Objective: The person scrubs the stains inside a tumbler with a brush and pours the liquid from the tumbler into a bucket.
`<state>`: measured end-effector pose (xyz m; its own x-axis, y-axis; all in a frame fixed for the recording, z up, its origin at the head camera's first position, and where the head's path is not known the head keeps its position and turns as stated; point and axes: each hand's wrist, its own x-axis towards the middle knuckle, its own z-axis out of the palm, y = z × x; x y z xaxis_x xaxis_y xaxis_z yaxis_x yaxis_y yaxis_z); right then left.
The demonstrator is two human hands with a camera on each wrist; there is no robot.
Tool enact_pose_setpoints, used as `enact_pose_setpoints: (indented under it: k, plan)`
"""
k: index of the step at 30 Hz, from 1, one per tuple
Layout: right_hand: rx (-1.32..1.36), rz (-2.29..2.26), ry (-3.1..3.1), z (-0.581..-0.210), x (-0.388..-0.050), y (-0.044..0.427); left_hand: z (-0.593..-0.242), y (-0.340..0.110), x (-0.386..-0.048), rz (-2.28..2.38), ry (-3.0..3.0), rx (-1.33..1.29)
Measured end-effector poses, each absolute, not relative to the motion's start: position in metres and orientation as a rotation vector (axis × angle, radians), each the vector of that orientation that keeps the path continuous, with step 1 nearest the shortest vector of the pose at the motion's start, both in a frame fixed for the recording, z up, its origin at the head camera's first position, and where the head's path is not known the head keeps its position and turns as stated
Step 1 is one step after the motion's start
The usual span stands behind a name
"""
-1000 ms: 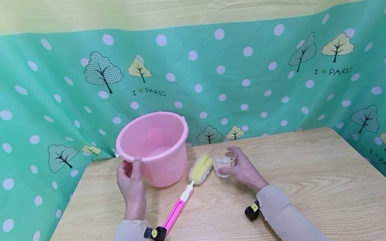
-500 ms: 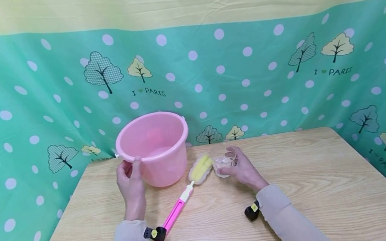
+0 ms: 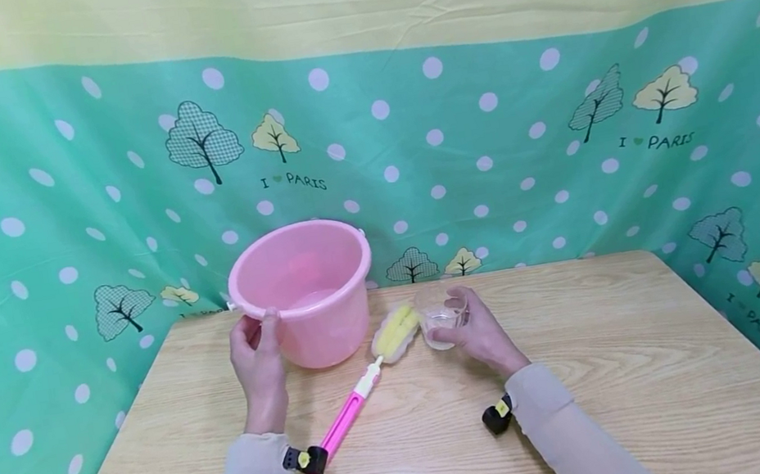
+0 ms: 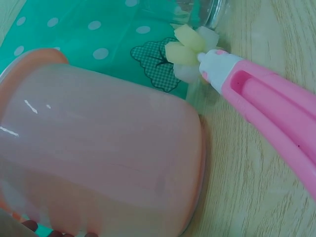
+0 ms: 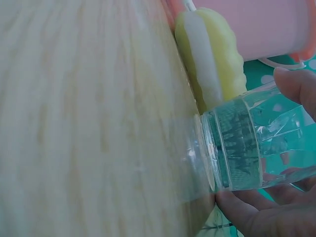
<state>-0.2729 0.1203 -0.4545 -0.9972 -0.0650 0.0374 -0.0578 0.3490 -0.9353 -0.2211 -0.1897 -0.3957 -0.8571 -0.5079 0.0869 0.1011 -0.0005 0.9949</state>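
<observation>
A pink bucket (image 3: 328,332) stands upright at the back left of the table. My left hand (image 3: 260,372) grips its near rim, thumb on the edge and fingers down the outside. Right of the bucket, my right hand (image 3: 474,336) holds a clear glass (image 3: 438,319) upright, thumb on the near side and fingers around the far side; its base sits on the table in the right wrist view. Between bucket and glass lies a sponge brush with a yellow and white head (image 5: 212,54) and a pink handle (image 4: 276,103), slanting toward the left sleeve.
The wooden table (image 3: 595,369) reaches back to a green dotted curtain (image 3: 482,129). A white handle joint (image 3: 232,305) sticks out at the bucket's left rim. Each wrist carries a small black camera (image 3: 498,415).
</observation>
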Motion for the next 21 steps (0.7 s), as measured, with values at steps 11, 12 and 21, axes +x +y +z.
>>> enact_pose_setpoints:
  k: [11, 12, 21]
  plan:
    - [-0.070, -1.813, 2.563, -0.444, -0.270, 0.120, -0.395, -0.190, -0.220, -1.912, -1.870, 0.419]
    - [-0.068, -1.816, 2.561, -0.444, -0.270, 0.120, -0.395, -0.190, -0.220, -1.910, -1.870, 0.420]
    - [-0.073, -1.824, 2.571, -0.441, -0.271, 0.119, -0.395, -0.190, -0.220, -1.905, -1.871, 0.412]
